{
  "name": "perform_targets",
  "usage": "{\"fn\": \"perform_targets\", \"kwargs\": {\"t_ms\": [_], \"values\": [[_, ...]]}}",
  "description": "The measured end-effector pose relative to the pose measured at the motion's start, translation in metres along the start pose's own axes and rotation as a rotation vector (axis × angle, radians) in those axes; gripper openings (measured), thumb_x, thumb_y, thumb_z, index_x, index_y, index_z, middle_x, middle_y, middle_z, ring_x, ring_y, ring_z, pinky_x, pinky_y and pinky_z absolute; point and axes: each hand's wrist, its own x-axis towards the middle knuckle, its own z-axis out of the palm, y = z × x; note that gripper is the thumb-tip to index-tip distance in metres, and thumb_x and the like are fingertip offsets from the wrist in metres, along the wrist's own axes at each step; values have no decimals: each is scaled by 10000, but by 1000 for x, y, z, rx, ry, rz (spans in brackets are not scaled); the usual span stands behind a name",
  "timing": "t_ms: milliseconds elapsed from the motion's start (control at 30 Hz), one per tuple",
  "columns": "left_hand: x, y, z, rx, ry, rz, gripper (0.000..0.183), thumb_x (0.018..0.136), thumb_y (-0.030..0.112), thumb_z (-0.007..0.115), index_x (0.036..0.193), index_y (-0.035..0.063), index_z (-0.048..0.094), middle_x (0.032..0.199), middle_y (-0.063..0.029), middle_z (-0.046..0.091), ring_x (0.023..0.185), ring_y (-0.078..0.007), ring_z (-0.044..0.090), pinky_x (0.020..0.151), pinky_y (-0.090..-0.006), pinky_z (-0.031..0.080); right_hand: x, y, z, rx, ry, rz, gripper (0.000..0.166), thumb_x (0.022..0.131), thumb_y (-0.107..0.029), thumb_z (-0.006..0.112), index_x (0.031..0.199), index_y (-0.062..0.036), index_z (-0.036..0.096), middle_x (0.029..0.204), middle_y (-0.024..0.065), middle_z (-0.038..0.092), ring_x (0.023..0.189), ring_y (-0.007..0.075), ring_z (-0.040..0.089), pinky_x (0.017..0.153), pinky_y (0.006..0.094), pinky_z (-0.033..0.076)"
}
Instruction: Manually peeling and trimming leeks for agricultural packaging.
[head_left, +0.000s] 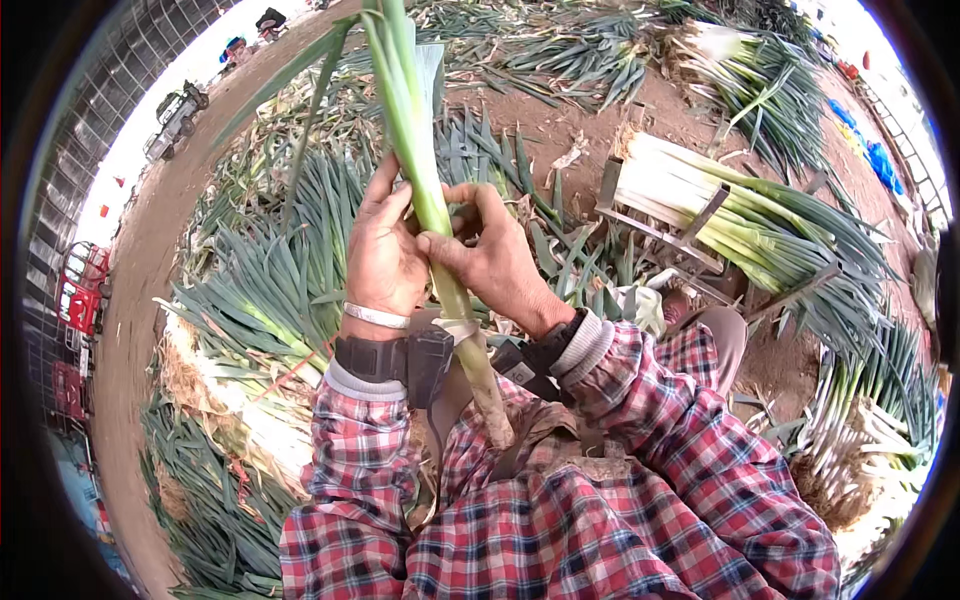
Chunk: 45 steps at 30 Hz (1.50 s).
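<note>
One leek rises between my hands, its green leaves up and its root end down by my lap. My left hand cups the stalk from the left, palm up. From the right, my right hand pinches the stalk between thumb and fingers. A pale strip of outer leaf hangs loose around the stalk below my hands. To the right, trimmed leeks lie stacked in a metal frame, white ends towards me and leaves pointing away right.
Leek bundles with roots lie at the left, some tied with red string. More leeks lie at the lower right and others at the upper right. Cut leaves litter the soil. Beyond a dirt track at the far left stands a red vehicle.
</note>
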Motion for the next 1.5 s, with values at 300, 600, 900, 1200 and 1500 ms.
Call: {"fn": "perform_targets", "kwargs": {"t_ms": [300,600,900,1200,1500], "values": [[7,-6,-32,-165,37,-76,363,975,293,592,1171,-12,586,1016,-102,658,891,-210,650,843,-372,544,16,2,2,292,-272,101,361,776,-109,791,990,-11,516,882,40,581,801,95,556,683,235,463],[8,-4,-23,93,227,-7,299,914,160,686,1164,19,604,1028,-50,673,869,-162,665,759,-303,546,27,8,8,84,-232,124,433,724,-156,746,1048,72,572,873,187,680,788,240,675,731,347,519],[1,-16,-50,113,308,50,373,897,125,691,1213,13,527,1008,-112,652,814,-223,673,649,-376,581,-42,12,-19,23,-391,317,261,788,-89,691,977,45,571,762,25,600,667,104,566,602,274,472],[13,-10,-114,123,445,103,234,958,93,574,1184,37,551,979,-115,653,830,-227,654,699,-368,551,-143,112,-140,-708,-426,355,603,766,-262,772,1241,20,531,993,201,596,868,334,612,779,419,487],[21,-27,-44,265,345,187,314,923,57,612,1206,70,477,1022,-60,612,800,-162,625,618,-333,545,-19,26,-9,-365,-377,92,482,823,-219,719,1185,14,500,922,264,607,895,410,623,757,439,480]]}}
